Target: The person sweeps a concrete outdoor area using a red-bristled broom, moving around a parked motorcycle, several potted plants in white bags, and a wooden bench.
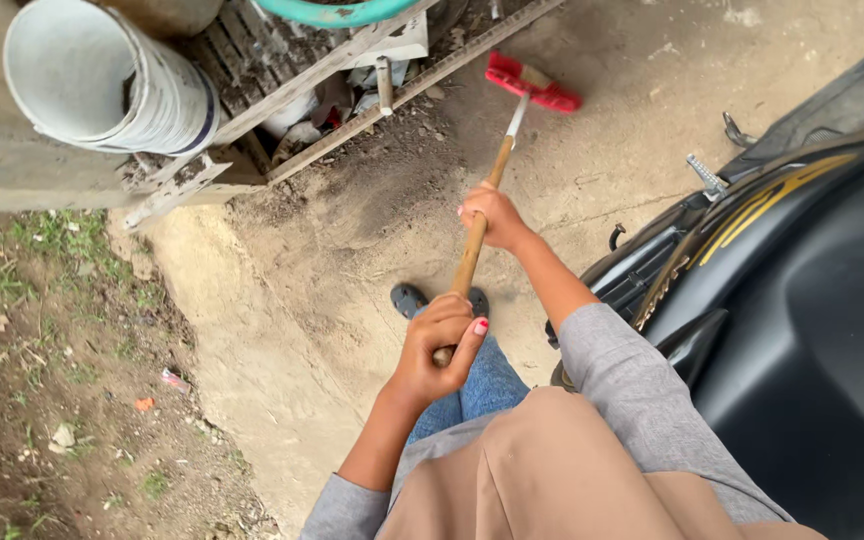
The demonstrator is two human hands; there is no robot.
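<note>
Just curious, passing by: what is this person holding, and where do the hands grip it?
A red-headed broom: left hand at the stick's top end, right hand around the middle.

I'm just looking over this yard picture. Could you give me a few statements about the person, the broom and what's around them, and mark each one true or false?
1. Both hands hold the broom handle. True: the left hand grips the top end and the right hand grips lower down.
2. The broom head is blue. False: it is red.
3. A white bucket lies tipped on its side at the upper left. True.
4. A bicycle stands at the person's right. False: it is a black motorbike.
5. The broom head rests on grass. False: it rests on bare dirt ground; the grass is at the left.
</note>
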